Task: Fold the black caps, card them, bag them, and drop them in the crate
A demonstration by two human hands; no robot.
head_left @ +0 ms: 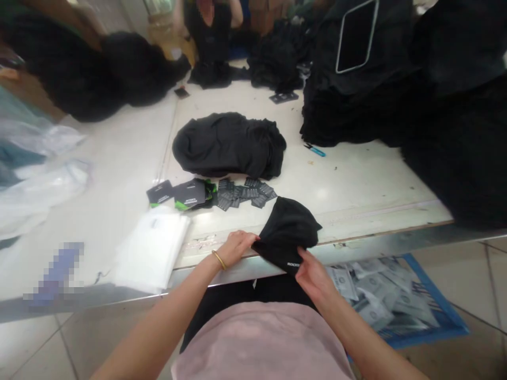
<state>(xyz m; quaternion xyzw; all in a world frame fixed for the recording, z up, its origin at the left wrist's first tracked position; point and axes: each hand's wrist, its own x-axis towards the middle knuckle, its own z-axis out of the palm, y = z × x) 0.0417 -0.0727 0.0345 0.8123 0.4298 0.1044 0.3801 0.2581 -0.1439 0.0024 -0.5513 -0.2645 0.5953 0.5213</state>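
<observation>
Between my two hands, at the table's front edge, is a black cloth cap (291, 224) with white lettering near its lower edge. My left hand (238, 245), a gold bracelet at the wrist, pinches the cap's left corner. On the lower right side, my right hand (315, 272) grips the cloth beside the lettering. Just beyond the cap lie several small dark labels (241, 192) in a loose heap. Dark cards with green edges (192, 194) are stacked left of them. White plastic bags (152, 248) lie in a pile to the left of my left hand.
A stack of dark caps (229, 145) sits mid-table. Black fabric piles (356, 111) fill the right, with a phone (357, 36) on top. Blue thread snips (316, 151) lie near them. A blue-edged container (431, 301) holds packets below the table. Another person (208, 31) is opposite.
</observation>
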